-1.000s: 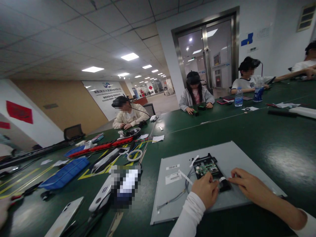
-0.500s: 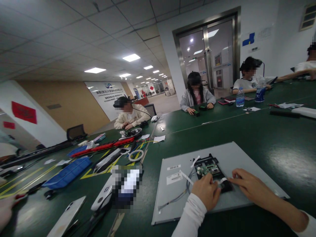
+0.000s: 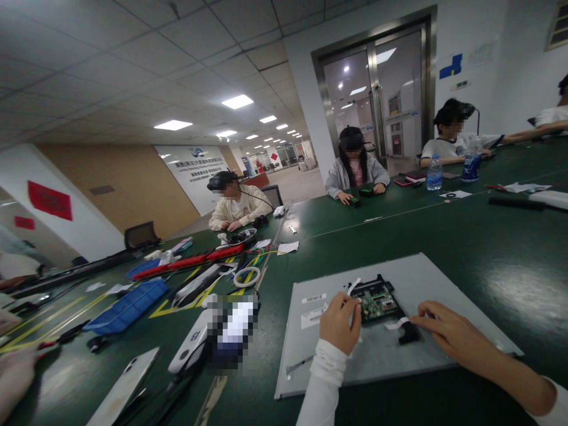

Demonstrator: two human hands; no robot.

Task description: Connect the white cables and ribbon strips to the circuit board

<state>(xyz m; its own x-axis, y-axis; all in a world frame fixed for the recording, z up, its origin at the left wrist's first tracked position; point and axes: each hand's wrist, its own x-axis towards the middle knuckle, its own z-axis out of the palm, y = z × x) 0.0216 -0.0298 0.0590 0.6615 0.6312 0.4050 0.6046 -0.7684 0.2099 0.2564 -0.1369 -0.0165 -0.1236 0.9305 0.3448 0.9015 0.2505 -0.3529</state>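
Observation:
A flat grey metal panel (image 3: 355,376) lies on the green table in front of me. On it sits a green circuit board (image 3: 377,305) in a black frame, with a black strip (image 3: 406,336) running down toward me. My left hand (image 3: 339,324) is at the board's left edge, thumb and fingers pinched together; whatever lies between them is hidden. A grey cable (image 3: 299,363) shows partly beside that hand. My right hand (image 3: 455,334) rests at the strip's right side, fingers stretched out, index fingertip at a piece of white tape (image 3: 396,323).
Left of the panel lie a blurred-out phone (image 3: 235,331), a white device with a cable (image 3: 193,343), a white phone (image 3: 124,387) and a blue tray (image 3: 126,305). A red strip (image 3: 190,263) lies farther back. Several people sit around the table; a bottle (image 3: 435,173) stands far right.
My left hand has moved left, from the black strip below the board to the board's left edge, uncovering the strip and tape. My right hand stays almost in place.

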